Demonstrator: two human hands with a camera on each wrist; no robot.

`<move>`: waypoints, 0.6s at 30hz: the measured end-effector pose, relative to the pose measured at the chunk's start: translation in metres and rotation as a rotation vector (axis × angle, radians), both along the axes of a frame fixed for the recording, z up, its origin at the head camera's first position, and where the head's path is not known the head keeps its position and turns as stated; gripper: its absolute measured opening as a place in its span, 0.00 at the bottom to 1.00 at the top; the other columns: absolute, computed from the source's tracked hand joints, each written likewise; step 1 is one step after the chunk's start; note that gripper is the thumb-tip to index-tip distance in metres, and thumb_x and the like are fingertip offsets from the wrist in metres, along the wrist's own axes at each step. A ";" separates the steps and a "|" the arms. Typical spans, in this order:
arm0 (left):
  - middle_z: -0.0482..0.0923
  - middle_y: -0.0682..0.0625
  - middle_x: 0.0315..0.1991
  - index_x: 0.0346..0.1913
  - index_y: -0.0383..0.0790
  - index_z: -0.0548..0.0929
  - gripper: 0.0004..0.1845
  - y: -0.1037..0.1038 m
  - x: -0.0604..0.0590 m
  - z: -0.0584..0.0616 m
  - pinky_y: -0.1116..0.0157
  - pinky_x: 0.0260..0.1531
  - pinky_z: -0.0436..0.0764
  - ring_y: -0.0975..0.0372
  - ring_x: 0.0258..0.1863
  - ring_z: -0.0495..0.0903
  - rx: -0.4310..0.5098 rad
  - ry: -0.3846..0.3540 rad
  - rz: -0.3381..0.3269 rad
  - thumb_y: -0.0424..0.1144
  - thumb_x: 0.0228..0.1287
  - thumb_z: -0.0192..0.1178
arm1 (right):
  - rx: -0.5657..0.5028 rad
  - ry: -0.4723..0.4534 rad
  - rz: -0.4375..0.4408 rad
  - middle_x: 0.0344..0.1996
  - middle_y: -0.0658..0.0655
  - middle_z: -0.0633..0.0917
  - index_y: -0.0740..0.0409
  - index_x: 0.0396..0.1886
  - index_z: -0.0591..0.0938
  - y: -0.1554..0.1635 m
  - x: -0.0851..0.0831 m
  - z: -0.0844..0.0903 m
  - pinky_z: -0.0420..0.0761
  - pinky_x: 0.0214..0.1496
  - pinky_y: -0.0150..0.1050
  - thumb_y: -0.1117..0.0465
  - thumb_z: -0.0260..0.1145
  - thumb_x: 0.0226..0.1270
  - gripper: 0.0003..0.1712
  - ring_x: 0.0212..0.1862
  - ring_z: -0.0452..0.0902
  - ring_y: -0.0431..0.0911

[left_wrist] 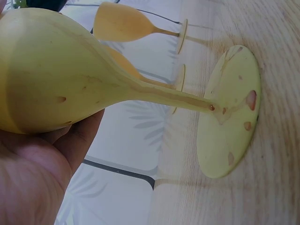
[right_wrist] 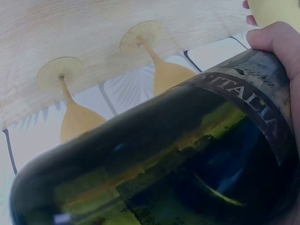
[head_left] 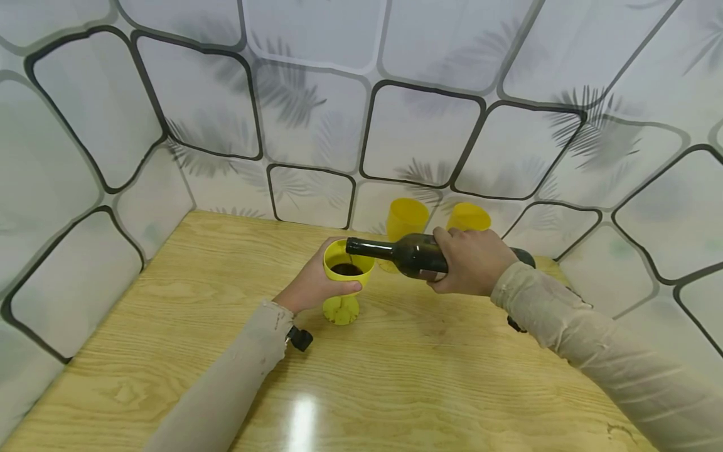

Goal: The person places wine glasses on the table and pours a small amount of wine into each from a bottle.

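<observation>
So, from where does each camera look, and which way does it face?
Head: on the person's head, facing forward and down at the table; left hand, right hand and sleeves show.
Left wrist: on that wrist, facing the held yellow goblet; part of the left hand shows.
Right wrist: on that wrist, facing along the dark bottle; part of the right hand and left fingertips show.
Both wrist views share two more standing yellow goblets.

On the bottle [right_wrist: 140, 154], a dark band [right_wrist: 248, 104] of the label reads "ITALIA"; script [right_wrist: 253, 77] beside it, toward the bottle's neck, is too unclear to read.
</observation>
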State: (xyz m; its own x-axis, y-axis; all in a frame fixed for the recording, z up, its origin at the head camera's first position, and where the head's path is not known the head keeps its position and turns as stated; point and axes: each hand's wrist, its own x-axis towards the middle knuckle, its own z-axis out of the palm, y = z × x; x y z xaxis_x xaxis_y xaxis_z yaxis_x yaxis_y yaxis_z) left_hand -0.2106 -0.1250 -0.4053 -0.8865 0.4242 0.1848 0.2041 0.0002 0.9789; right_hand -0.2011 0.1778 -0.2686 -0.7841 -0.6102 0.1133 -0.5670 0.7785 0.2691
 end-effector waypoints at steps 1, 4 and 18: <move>0.76 0.46 0.60 0.74 0.54 0.61 0.46 0.000 0.000 0.000 0.55 0.58 0.81 0.52 0.57 0.79 -0.003 0.000 0.001 0.35 0.58 0.77 | 0.000 0.001 0.000 0.23 0.53 0.79 0.57 0.41 0.75 0.000 0.000 0.000 0.80 0.20 0.45 0.36 0.79 0.44 0.37 0.19 0.72 0.45; 0.76 0.46 0.60 0.74 0.54 0.61 0.46 0.000 0.000 0.000 0.55 0.59 0.81 0.52 0.57 0.79 -0.008 0.001 0.005 0.35 0.58 0.77 | 0.002 0.004 -0.001 0.23 0.54 0.79 0.57 0.42 0.75 0.000 0.001 0.000 0.80 0.20 0.45 0.36 0.79 0.44 0.38 0.19 0.72 0.45; 0.76 0.45 0.60 0.74 0.51 0.61 0.46 0.001 0.001 0.002 0.55 0.57 0.82 0.52 0.57 0.80 0.000 -0.012 0.000 0.35 0.58 0.77 | 0.001 0.012 -0.001 0.23 0.54 0.80 0.57 0.42 0.75 -0.001 0.003 0.001 0.80 0.20 0.45 0.36 0.79 0.44 0.37 0.19 0.73 0.45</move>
